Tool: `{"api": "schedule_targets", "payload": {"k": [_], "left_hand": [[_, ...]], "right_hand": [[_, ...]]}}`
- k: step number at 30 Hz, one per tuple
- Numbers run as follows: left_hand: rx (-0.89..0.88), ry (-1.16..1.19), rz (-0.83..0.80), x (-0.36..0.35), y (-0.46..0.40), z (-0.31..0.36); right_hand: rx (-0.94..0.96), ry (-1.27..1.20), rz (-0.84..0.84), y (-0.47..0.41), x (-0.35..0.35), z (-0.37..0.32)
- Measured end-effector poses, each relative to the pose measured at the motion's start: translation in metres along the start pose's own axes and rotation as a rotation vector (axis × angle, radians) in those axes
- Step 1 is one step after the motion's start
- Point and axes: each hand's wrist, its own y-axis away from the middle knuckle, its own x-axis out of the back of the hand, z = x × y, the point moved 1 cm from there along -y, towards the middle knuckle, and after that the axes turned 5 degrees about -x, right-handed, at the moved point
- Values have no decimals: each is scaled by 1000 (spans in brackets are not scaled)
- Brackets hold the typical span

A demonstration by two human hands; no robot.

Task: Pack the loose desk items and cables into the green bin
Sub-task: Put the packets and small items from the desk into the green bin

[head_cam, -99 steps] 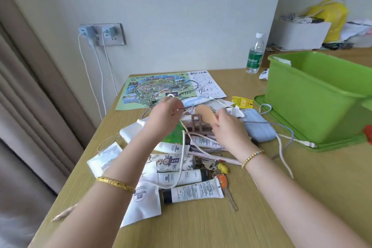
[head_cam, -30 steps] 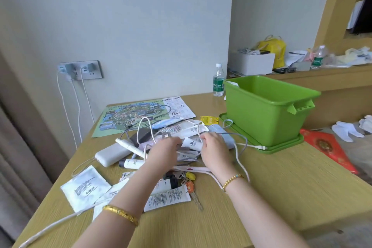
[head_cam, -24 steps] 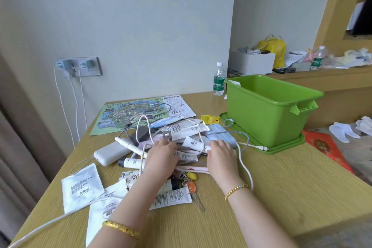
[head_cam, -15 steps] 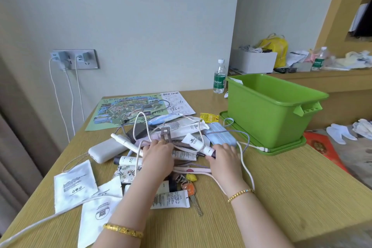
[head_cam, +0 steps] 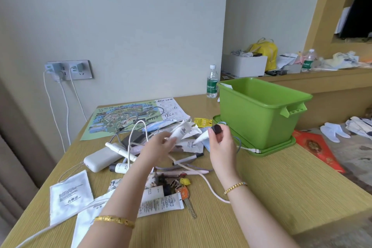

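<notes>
The green bin (head_cam: 259,115) stands on its green lid (head_cam: 267,150) at the desk's right. A pile of loose items lies in the middle: white tubes, a power bank (head_cam: 99,160), white cables (head_cam: 138,133), keys (head_cam: 182,187), pens and white sachets (head_cam: 70,192). My left hand (head_cam: 159,147) is raised above the pile and grips a white tube (head_cam: 181,132). My right hand (head_cam: 220,141) is raised beside it, left of the bin, and holds another white tube with a dark cap (head_cam: 209,136).
A folded map (head_cam: 122,119) lies at the desk's back, a water bottle (head_cam: 211,82) behind the bin. Chargers sit in the wall socket (head_cam: 68,69) with cables hanging down. A red envelope (head_cam: 318,151) lies at the desk's right edge. Clutter fills the far ledge.
Both hands were down on the pile; now each has lifted a white tube above it. The right hand has moved toward the bin.
</notes>
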Motion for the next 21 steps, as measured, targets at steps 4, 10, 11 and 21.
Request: {"api": "schedule_targets", "payload": {"k": [4, 10, 11, 21], "left_hand": [[62, 267, -96, 9, 3, 16], [-14, -430, -108, 13, -8, 47], [-18, -372, -140, 13, -8, 55], [-199, 335, 145, -1, -42, 146]], "right_hand": [[52, 11, 12, -15, 10, -16], [99, 44, -9, -33, 23, -36], [111, 41, -9, -34, 26, -39], [279, -31, 381, -77, 101, -85]]}}
